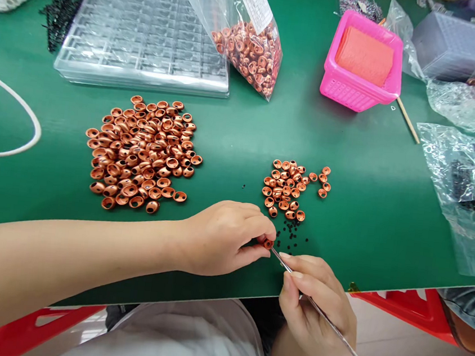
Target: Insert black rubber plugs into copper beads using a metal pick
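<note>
Between thumb and fingers, my left hand [229, 239] pinches a small copper-coloured cup-shaped part [268, 243] near the table's front edge. My right hand [320, 303] grips a thin metal pick [340, 335] like a pen, its tip at the held part; whether the tip is inside cannot be made out. Just beyond the fingers lie tiny black discs [292, 237], scattered on the green surface. Behind them sits a small group of copper-coloured parts [285, 186]. A larger heap of similar parts [142, 148] spreads to the left, beyond my left forearm.
On the green table [234, 132] stand clear plastic trays [146, 38], a bag of copper-coloured parts [253, 52] and a pink basket [359, 91] with a red sponge-like block [364, 55]. Plastic bags [465, 190] lie at right, a white cable [34, 128] at left, black pieces [62, 12] farther back.
</note>
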The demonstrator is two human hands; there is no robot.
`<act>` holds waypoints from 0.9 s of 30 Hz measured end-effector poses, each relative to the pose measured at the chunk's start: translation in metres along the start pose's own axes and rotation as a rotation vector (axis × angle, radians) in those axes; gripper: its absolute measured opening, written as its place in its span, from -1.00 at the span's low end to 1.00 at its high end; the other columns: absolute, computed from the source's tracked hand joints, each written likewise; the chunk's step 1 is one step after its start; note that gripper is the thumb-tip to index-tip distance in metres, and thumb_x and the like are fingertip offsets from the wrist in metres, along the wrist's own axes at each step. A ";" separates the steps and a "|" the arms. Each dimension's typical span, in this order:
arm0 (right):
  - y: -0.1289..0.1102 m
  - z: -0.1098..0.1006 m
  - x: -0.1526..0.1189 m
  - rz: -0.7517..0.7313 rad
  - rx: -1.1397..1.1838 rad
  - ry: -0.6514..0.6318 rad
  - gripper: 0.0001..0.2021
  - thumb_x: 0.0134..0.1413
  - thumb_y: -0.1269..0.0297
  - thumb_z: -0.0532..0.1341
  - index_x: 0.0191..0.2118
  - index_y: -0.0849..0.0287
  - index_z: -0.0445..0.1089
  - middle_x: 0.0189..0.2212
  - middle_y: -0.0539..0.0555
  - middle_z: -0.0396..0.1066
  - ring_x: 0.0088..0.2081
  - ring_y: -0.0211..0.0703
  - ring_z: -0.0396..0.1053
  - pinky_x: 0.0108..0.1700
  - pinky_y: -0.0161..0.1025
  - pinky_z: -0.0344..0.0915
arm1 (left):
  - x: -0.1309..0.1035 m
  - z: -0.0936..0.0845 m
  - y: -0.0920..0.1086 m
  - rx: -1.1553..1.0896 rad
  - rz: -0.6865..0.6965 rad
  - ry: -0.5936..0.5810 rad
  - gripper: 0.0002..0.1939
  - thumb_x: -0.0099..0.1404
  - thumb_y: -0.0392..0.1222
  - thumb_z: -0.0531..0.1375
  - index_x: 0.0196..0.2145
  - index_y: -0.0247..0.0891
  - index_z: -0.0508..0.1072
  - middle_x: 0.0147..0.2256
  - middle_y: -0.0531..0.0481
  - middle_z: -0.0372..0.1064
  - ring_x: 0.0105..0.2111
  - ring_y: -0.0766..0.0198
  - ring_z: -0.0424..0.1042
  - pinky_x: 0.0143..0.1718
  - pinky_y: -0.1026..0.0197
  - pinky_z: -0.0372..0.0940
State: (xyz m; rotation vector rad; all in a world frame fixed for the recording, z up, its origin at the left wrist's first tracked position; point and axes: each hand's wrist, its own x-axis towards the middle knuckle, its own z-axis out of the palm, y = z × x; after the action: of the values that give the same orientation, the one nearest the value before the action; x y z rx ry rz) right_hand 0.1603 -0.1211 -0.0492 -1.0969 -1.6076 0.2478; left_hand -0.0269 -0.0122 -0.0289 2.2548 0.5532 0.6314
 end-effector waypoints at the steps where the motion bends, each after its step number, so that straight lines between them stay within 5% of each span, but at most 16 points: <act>1: 0.000 0.000 0.000 0.009 -0.006 -0.002 -0.63 -0.07 0.74 0.27 -0.15 0.23 0.43 -0.22 0.15 0.59 -0.24 -0.11 0.57 -0.29 -0.16 0.53 | 0.000 0.000 0.000 0.001 0.002 0.003 -0.97 0.37 -0.32 0.17 -0.26 -0.28 0.42 -0.36 0.02 0.49 -0.40 0.32 0.40 -0.34 0.29 0.28; 27: -0.001 -0.004 -0.004 -0.023 0.033 -0.010 -0.56 -0.03 0.77 0.23 -0.04 0.25 0.44 -0.16 0.15 0.59 -0.23 -0.12 0.58 -0.29 -0.14 0.57 | -0.006 0.003 0.008 0.204 0.178 -0.029 -0.82 0.48 -0.38 -0.02 -0.23 -0.36 0.36 -0.41 -0.09 0.42 -0.44 0.24 0.32 -0.41 0.24 0.28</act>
State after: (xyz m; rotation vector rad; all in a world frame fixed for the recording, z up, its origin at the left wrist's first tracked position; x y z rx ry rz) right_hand 0.1625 -0.1258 -0.0494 -1.0529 -1.6184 0.2644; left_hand -0.0279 -0.0226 -0.0263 2.5222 0.4212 0.6538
